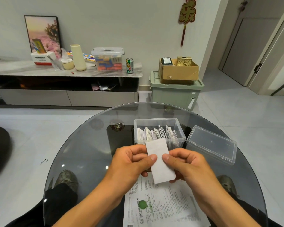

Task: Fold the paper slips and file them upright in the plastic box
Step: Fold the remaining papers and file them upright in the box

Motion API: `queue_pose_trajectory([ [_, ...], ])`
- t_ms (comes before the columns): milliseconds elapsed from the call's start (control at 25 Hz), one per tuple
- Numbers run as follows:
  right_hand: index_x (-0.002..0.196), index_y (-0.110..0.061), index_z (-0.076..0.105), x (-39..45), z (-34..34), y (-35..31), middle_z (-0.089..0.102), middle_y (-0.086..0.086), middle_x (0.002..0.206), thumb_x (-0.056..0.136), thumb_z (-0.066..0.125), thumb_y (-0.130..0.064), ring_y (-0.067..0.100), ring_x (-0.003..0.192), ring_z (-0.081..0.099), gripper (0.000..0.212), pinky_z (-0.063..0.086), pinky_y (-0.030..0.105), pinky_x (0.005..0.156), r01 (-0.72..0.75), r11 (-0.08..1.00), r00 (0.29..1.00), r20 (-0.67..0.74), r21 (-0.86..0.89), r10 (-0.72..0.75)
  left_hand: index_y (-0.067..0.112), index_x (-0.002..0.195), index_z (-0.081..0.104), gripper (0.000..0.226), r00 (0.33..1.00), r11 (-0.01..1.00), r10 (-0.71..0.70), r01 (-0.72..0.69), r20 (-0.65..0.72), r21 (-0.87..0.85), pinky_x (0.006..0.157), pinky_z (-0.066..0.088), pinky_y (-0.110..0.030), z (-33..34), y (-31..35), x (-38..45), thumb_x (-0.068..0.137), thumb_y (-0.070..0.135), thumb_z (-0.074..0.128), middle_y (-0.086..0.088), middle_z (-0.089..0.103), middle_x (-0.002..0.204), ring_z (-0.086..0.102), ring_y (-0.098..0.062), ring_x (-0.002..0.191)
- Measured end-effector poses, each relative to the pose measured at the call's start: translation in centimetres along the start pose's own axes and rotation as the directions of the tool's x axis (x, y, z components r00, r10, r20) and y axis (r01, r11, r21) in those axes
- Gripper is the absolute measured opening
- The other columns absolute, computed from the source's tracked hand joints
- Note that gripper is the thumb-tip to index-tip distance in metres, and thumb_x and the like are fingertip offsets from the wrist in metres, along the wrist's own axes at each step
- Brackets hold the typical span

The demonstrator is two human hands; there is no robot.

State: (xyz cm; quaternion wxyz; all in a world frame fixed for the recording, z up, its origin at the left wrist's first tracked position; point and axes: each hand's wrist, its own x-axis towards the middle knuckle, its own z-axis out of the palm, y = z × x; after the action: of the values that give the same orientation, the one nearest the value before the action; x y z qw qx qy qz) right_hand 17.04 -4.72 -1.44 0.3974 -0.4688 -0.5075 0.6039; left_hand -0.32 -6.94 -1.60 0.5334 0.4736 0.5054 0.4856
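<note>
while both hands [159,163] pinch it, slip [160,163] hovers.

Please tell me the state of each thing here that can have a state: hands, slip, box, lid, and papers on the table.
Left hand: pinches the slip.
Right hand: pinches the slip.
Slip: folded, held above the table.
Box: open, with slips standing upright inside.
Lid: off, lying right of the box.
Printed sheets: unfolded, flat on the glass table.
</note>
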Motion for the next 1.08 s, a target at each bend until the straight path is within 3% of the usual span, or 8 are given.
queue_pose_trajectory([
  [160, 0.085, -0.006, 0.074, -0.2, -0.2, -0.4, 0.072, 0.022, 0.078, 0.087, 0.068, -0.006, 0.023, 0.061, 0.062, 0.006, 0.047, 0.029, 0.048, -0.010, 0.999, 1.000, -0.016, 0.034, 0.010, 0.014, 0.099, 0.074, 0.017, 1.000, 1.000, -0.013, 0.013, 0.005, -0.003, 0.055, 0.050, -0.024, 0.2, 0.0, -0.1, 0.085, 0.003, 0.072, -0.012, 0.077, 0.082, 0.068, -0.017, 0.066],
  [360, 0.075, -0.008, 0.074, 0.0, -0.4, -0.7, 0.072, 0.025, 0.084, 0.085, 0.057, 0.008, 0.022, 0.059, 0.060, 0.026, 0.046, 0.031, 0.051, -0.043, 0.998, 0.999, -0.012, 0.055, 0.044, 0.009, 0.074, 0.079, 0.019, 0.998, 0.993, -0.060, 0.059, -0.006, -0.103, 0.057, 0.050, -0.022, -0.2, 0.3, 0.2, 0.080, 0.001, 0.064, -0.016, 0.072, 0.071, 0.066, -0.017, 0.064],
  [480, 0.093, -0.005, 0.074, 0.1, -0.5, -0.7, 0.072, 0.024, 0.086, 0.092, 0.054, -0.003, 0.029, 0.062, 0.061, 0.020, 0.049, 0.033, 0.051, -0.036, 0.991, 0.999, 0.012, 0.130, 0.035, 0.011, 0.076, 0.080, 0.014, 0.997, 0.998, -0.049, 0.046, -0.066, -0.049, 0.057, 0.050, -0.020, 0.0, 0.2, 0.2, 0.079, -0.003, 0.075, -0.012, 0.074, 0.071, 0.067, -0.014, 0.063],
  [600, 0.098, -0.005, 0.070, 0.0, -0.4, -0.5, 0.070, 0.016, 0.080, 0.087, 0.067, -0.016, 0.025, 0.060, 0.061, 0.016, 0.051, 0.031, 0.051, -0.045, 0.990, 0.997, 0.060, 0.131, 0.038, 0.008, 0.077, 0.076, 0.015, 0.984, 0.989, -0.067, 0.044, -0.166, -0.141, 0.059, 0.056, -0.021, -0.1, 0.0, 0.3, 0.077, -0.007, 0.076, -0.014, 0.073, 0.072, 0.069, -0.017, 0.064],
  [720, 0.089, 0.002, 0.069, 0.0, -0.3, -0.2, 0.064, 0.015, 0.070, 0.084, 0.071, -0.009, 0.017, 0.058, 0.059, 0.012, 0.051, 0.026, 0.050, -0.017, 0.994, 0.999, -0.042, 0.104, 0.021, 0.010, 0.078, 0.075, 0.016, 0.993, 0.988, -0.056, 0.040, -0.104, -0.149, 0.059, 0.056, -0.023, 0.2, 0.1, 0.1, 0.079, -0.006, 0.075, -0.015, 0.073, 0.075, 0.071, -0.021, 0.066],
  [840, 0.090, 0.002, 0.071, 0.3, -1.5, -1.5, 0.063, 0.009, 0.068, 0.087, 0.068, -0.008, 0.014, 0.054, 0.056, 0.011, 0.048, 0.022, 0.046, 0.079, 0.985, 0.971, -0.237, 0.153, -0.041, 0.021, 0.083, 0.075, 0.017, 0.983, 0.977, 0.184, -0.181, -0.016, 0.113, 0.063, 0.055, -0.024, 0.2, 0.9, 0.7, 0.086, 0.005, 0.073, -0.006, 0.076, 0.083, 0.072, -0.019, 0.076],
  [960, 0.091, -0.004, 0.072, 0.9, -4.1, -3.2, 0.066, 0.003, 0.068, 0.087, 0.069, -0.011, 0.013, 0.053, 0.056, 0.009, 0.048, 0.021, 0.044, 0.158, 0.975, 0.909, -0.409, 0.159, -0.080, 0.027, 0.098, 0.075, 0.021, 0.899, 0.730, 0.397, -0.430, 0.183, 0.531, 0.071, 0.046, -0.012, 0.0, 2.8, 4.4, 0.095, 0.012, 0.060, 0.014, 0.073, 0.093, 0.063, -0.001, 0.087],
  [1080, 0.089, -0.005, 0.074, 1.3, -5.8, -3.7, 0.067, 0.006, 0.069, 0.084, 0.072, -0.015, 0.012, 0.053, 0.056, 0.011, 0.048, 0.020, 0.044, 0.154, 0.978, 0.885, -0.460, 0.139, -0.073, 0.026, 0.123, 0.067, 0.039, 0.820, 0.330, 0.253, -0.572, 0.513, 0.751, 0.089, 0.042, -0.018, 1.1, 4.2, 10.2, 0.097, 0.016, 0.039, 0.014, 0.064, 0.107, 0.047, 0.002, 0.098],
])
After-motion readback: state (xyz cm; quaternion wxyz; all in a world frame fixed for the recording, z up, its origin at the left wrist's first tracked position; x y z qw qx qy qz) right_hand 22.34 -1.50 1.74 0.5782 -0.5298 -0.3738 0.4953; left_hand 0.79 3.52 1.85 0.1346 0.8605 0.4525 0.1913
